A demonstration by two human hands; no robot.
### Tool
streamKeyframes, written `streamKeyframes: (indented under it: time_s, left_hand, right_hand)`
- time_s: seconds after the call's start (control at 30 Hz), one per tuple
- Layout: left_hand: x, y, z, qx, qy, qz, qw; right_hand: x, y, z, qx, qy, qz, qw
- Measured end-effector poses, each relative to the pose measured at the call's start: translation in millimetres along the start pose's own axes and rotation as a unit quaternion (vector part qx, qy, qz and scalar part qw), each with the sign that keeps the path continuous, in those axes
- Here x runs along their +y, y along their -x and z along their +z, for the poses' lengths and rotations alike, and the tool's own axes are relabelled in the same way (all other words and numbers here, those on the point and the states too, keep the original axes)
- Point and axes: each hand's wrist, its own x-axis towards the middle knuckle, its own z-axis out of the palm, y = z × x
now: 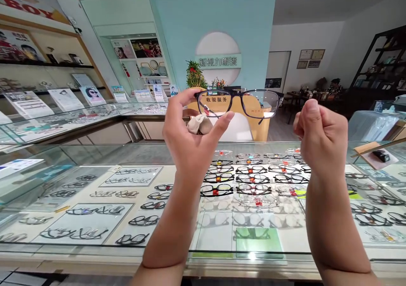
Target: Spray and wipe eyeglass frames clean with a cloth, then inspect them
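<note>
My left hand [193, 140] holds up a pair of glasses [236, 94] with a dark thin frame and clear lenses. Its index finger is at the left end of the frame, and the thumb is just under the left lens. A crumpled beige cloth [200, 124] is tucked in the same hand, behind the thumb. Apart from the glasses, to their right, my right hand [325, 136] is closed in a fist, thumb on top; whatever it may hold is hidden. Both hands are raised above the glass display counter [177, 252].
Rows of eyeglass frames [252, 179] lie inside the counter. A second glass counter [104, 112] with small signs runs along the left. Farther back stand a wooden reception desk [261, 127] and a plant [195, 75]. A card holder [376, 155] is at the right.
</note>
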Motion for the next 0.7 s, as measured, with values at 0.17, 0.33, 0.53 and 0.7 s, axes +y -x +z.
streamKeyframes:
  time_s: [0.17,0.33,0.53,0.7]
  left_hand:
    - [4.0,0.8,3.4,-0.009,0.015,-0.026,0.999]
    - [2.1,3.9,5.1,-0.021,0.015,-0.027,0.999]
    - [2.5,6.5,6.7,-0.025,-0.016,-0.031,0.999]
    - [3.8,8.8,7.7,-0.029,-0.024,-0.040,0.998]
  right_hand:
    - [-10.3,1.8,-0.4,0.003,0.081,-0.008,0.997]
    - [-27.5,7.1,0.1,-0.059,0.150,-0.020,0.987]
    - [-23.1,8.7,4.6,-0.059,0.215,-0.043,0.974]
    - [-15.0,5.4,4.7,-0.063,0.218,-0.030,0.974]
